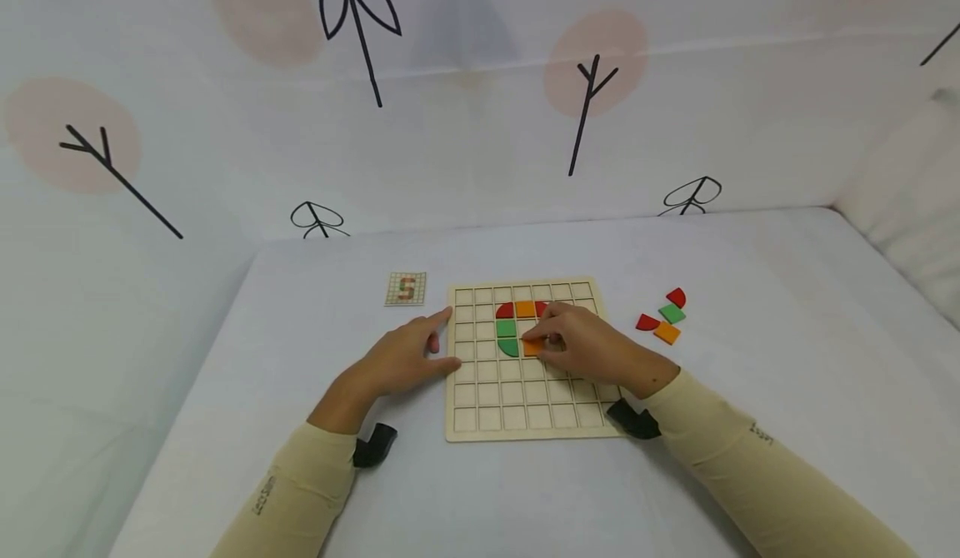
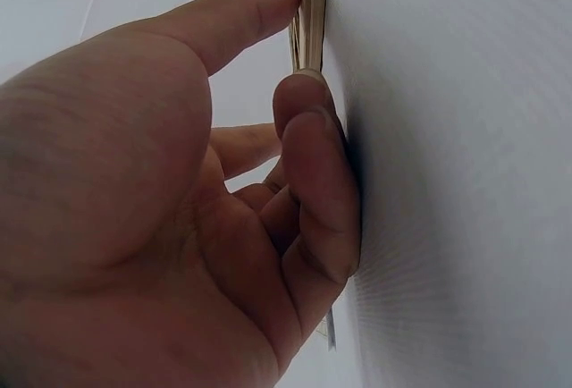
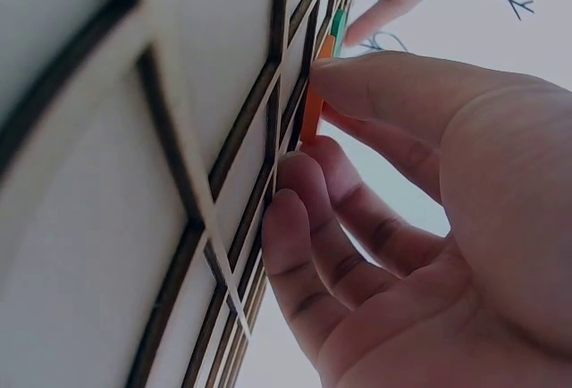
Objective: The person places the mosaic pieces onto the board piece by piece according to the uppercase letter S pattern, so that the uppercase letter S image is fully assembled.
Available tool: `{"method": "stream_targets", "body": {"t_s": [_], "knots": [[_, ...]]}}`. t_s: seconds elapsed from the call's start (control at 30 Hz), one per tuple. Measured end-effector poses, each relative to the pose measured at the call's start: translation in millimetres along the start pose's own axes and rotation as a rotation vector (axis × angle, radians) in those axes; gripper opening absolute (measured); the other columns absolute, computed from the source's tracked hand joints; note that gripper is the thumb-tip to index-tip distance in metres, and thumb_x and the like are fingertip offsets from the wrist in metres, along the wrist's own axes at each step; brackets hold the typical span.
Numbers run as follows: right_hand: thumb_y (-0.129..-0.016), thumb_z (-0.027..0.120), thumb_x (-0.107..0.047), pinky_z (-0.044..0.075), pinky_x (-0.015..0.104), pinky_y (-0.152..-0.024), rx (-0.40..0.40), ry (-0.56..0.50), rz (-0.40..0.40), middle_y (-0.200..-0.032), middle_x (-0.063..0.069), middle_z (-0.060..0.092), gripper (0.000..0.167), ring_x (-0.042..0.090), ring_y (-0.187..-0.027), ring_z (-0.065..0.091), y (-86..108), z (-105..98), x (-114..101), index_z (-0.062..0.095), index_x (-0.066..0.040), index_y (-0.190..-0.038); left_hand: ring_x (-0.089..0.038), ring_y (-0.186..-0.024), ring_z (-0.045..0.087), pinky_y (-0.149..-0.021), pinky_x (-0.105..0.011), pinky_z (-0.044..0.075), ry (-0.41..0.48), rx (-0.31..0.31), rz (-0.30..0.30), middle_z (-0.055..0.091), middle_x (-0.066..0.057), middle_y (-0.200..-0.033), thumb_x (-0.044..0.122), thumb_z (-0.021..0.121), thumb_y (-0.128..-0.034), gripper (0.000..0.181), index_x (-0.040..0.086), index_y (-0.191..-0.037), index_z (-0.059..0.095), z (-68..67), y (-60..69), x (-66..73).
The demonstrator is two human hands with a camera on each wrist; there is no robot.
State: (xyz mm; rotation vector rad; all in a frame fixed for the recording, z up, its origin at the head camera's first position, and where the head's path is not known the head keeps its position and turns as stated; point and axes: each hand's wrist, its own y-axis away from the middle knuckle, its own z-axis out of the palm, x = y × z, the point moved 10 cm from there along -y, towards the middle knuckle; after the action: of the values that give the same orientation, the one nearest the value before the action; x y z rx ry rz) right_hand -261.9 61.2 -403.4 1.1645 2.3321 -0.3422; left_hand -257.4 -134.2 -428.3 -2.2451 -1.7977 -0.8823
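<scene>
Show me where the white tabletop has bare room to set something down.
Bare white tabletop lies in front of the pale wooden grid board, between the beige sleeves, and right of the loose red, green and orange tiles. It is crowded mid-board: the right hand pinches an orange square tile there, beside a green quarter-circle tile.

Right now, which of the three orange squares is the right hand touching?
The orange square beside the green quarter-circle; the second orange square lies farther up the board, the third orange square off it.
</scene>
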Motion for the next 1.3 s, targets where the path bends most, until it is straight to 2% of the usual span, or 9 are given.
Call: {"method": "stream_targets", "body": {"t_s": [0.5, 0.9, 1.3], "knots": [[-0.088, 0.073, -0.009, 0.041, 0.021, -0.063, -0.020, 0.022, -0.009, -0.090, 0.000, 0.054, 0.028, 0.012, -0.077, 0.045, 1.4, 3.7, -2.0, 0.076, -0.009, -0.117, -0.013, -0.073, 0.044, -0.064, -0.029, 0.036, -0.003, -0.002, -0.007, 0.051, 0.000, -0.094, 0.043, 0.076, -0.0879, 0.086, 0.021, -0.158, 0.032, 5.2, -2.1, -5.5], [-0.088, 0.075, -0.008, 0.042, 0.020, -0.065, -0.007, 0.034, -0.034, -0.092, 0.001, 0.057, 0.029, 0.012, -0.077, 0.047, 0.7, -0.7, -4.4, 0.076, -0.008, -0.117, -0.013, -0.075, 0.044, -0.066, -0.029, 0.037, -0.014, 0.005, -0.005, 0.051, 0.000, -0.094, 0.042, 0.076, -0.0877, 0.086, 0.020, -0.158, 0.032, 1.7, -3.3, -2.4], [-0.087, 0.077, -0.010, 0.045, 0.020, -0.067, 0.002, 0.039, -0.048, -0.098, 0.001, 0.061, 0.027, 0.009, -0.077, 0.049, 0.5, -1.5, -4.8, 0.077, -0.009, -0.114, -0.014, -0.075, 0.045, -0.065, -0.029, 0.036, -0.019, 0.002, -0.030, 0.051, 0.000, -0.093, 0.043, 0.076, -0.0872, 0.087, 0.021, -0.158, 0.031, 2.3, -3.1, -4.0]]}}
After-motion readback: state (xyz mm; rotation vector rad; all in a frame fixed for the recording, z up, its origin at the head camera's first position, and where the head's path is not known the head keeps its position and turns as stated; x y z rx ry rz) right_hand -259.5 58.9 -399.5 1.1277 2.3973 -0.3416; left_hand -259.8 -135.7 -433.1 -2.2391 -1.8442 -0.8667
